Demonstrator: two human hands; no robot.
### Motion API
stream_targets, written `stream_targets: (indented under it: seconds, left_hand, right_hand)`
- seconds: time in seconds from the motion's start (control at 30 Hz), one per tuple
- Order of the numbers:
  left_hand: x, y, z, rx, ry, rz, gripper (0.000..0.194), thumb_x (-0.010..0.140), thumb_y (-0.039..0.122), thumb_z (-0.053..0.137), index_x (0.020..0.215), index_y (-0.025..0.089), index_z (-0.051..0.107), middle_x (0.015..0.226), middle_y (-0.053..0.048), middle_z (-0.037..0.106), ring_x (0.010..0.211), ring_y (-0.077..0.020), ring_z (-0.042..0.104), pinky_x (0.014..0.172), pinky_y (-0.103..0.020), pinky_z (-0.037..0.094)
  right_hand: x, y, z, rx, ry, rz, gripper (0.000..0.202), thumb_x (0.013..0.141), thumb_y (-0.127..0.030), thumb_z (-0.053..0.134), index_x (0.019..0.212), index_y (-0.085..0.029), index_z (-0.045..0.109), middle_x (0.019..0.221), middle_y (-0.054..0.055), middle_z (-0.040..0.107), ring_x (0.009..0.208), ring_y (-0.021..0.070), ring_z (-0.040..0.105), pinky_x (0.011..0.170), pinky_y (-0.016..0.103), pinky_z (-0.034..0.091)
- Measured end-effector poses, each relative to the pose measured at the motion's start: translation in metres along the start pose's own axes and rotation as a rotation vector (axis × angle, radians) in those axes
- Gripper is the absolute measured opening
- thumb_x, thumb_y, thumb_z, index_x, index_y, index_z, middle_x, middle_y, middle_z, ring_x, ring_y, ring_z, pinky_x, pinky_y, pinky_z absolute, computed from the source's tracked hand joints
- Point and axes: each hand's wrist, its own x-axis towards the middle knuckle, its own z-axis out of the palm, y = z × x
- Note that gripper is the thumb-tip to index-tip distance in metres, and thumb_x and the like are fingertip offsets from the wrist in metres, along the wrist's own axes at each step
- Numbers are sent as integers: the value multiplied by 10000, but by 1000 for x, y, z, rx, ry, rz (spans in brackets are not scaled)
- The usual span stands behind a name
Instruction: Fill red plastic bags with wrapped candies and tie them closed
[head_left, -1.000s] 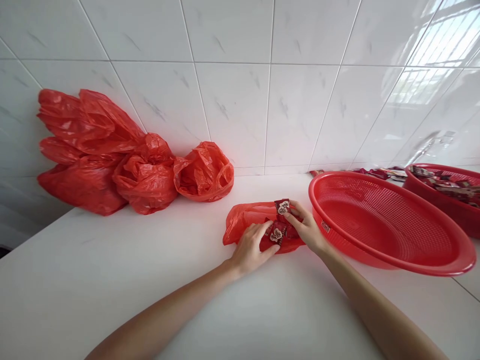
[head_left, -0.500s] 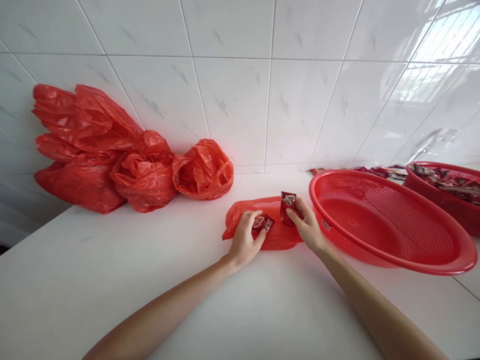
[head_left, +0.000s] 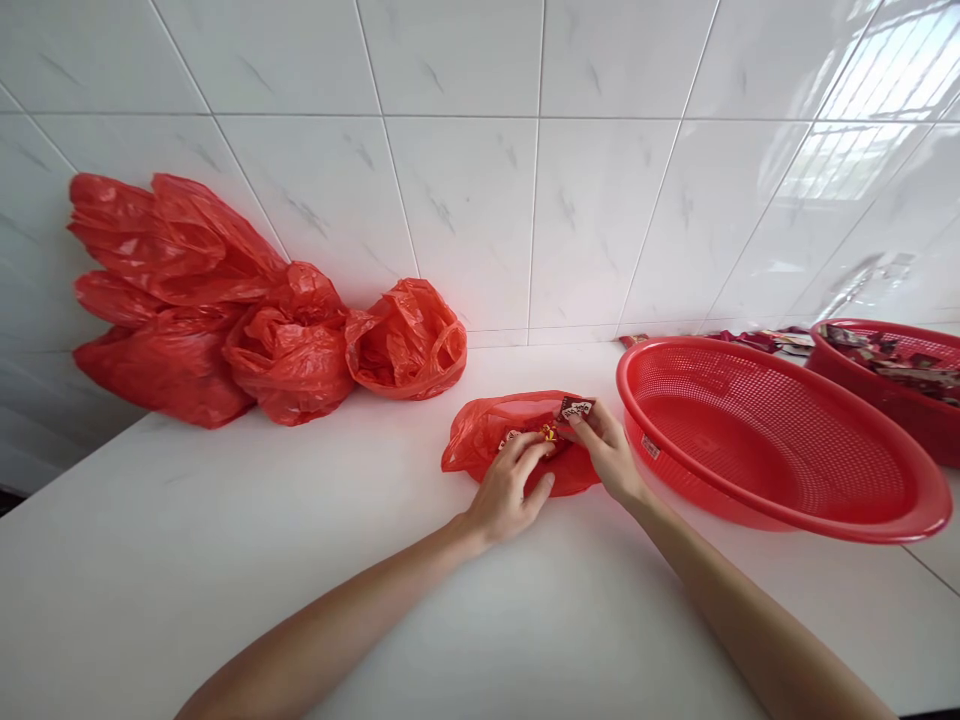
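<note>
A red plastic bag (head_left: pixel 472 440) lies flat and open on the white counter in front of me. My left hand (head_left: pixel 514 490) reaches over its near edge with the fingers apart; the fingertips rest by a small dark red packet and a yellow-and-red wrapped piece (head_left: pixel 550 432). Whether the fingertips press on either piece cannot be made out. Over the bag's right side, my right hand (head_left: pixel 609 455) pinches a dark red packet (head_left: pixel 576 408) with white print between thumb and fingers.
A large red perforated basket (head_left: pixel 720 440) stands at the right. Behind it are a second red basket (head_left: pixel 877 400) with wrapped items and some packets (head_left: pixel 757 340) by the tiled wall. Bunched red bags (head_left: pixel 292 350) sit at the back left.
My left hand has shifted right across the bag and off the packet it was touching. The packet in my right hand has tilted, and a yellow-and-red piece now shows between the hands.
</note>
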Motion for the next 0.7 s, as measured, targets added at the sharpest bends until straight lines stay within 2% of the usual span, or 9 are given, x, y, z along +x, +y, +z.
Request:
stream_targets:
  seconds: [0.07, 0.13, 0.23, 0.33, 0.4, 0.47, 0.57, 0.7]
  left_hand:
    - [4, -5, 0, -9, 59, -90, 338, 976, 253, 485, 1299, 178, 548, 1310, -150, 587, 1214, -252, 599, 1045, -435, 512]
    - [11, -11, 1, -3, 70, -183, 378, 981, 284, 480, 1341, 172, 509, 1295, -155, 604, 1139, -244, 638, 983, -421, 543]
    - [26, -17, 1, 50, 35, -328, 488, 936, 352, 572, 1374, 157, 482, 1226, -160, 661, 1098, -279, 658, 921, -436, 557]
    - [41, -17, 4, 118, -47, -432, 544, 856, 422, 682, 1299, 134, 552, 1152, -175, 695, 1130, -353, 637, 884, -472, 554]
    - [49, -14, 6, 126, -103, -442, 497, 805, 363, 739, 1228, 141, 602, 1117, -168, 711, 1126, -377, 629, 890, -497, 542]
    - [53, -11, 8, 83, -100, -410, 471, 760, 227, 762, 1204, 161, 618, 1137, -147, 715, 1136, -370, 625, 941, -515, 518]
    - [56, -9, 6, -90, -14, -347, 485, 744, 97, 726, 1205, 193, 610, 1189, -113, 708, 1139, -317, 641, 991, -491, 507]
    - [58, -7, -9, -339, 113, -371, 500, 773, 134, 714, 1244, 225, 574, 1235, -93, 686, 1088, -250, 681, 956, -413, 548]
  right_hand:
    - [-1, -2, 1, 44, -18, 18, 382, 800, -586, 716, 945, -246, 619, 1000, 43, 698, 941, 231, 667, 920, 429, 578]
    - [-1, -3, 1, 80, -37, 33, 397, 790, -588, 730, 975, -248, 638, 1019, 41, 702, 910, 227, 676, 882, 427, 594]
    - [-1, -3, 1, 117, -48, 37, 392, 788, -568, 746, 1008, -255, 660, 1009, 34, 702, 889, 220, 671, 821, 404, 610]
    - [0, -2, 1, 124, -56, 22, 377, 790, -547, 755, 1010, -252, 675, 935, 23, 694, 862, 213, 663, 793, 387, 614]
    - [0, -2, 0, 110, -64, 13, 367, 789, -542, 759, 991, -245, 681, 893, 19, 692, 829, 210, 663, 783, 384, 611]
    - [1, -2, -2, 91, -58, -7, 369, 785, -546, 761, 974, -239, 682, 885, 23, 699, 818, 213, 667, 777, 379, 604]
    - [3, -3, -6, 41, 22, -64, 364, 796, -550, 745, 950, -230, 670, 889, 31, 708, 829, 218, 669, 782, 368, 586]
    - [7, -1, -11, -75, 143, -121, 266, 843, -474, 690, 905, -220, 643, 871, 27, 701, 831, 212, 653, 791, 356, 550]
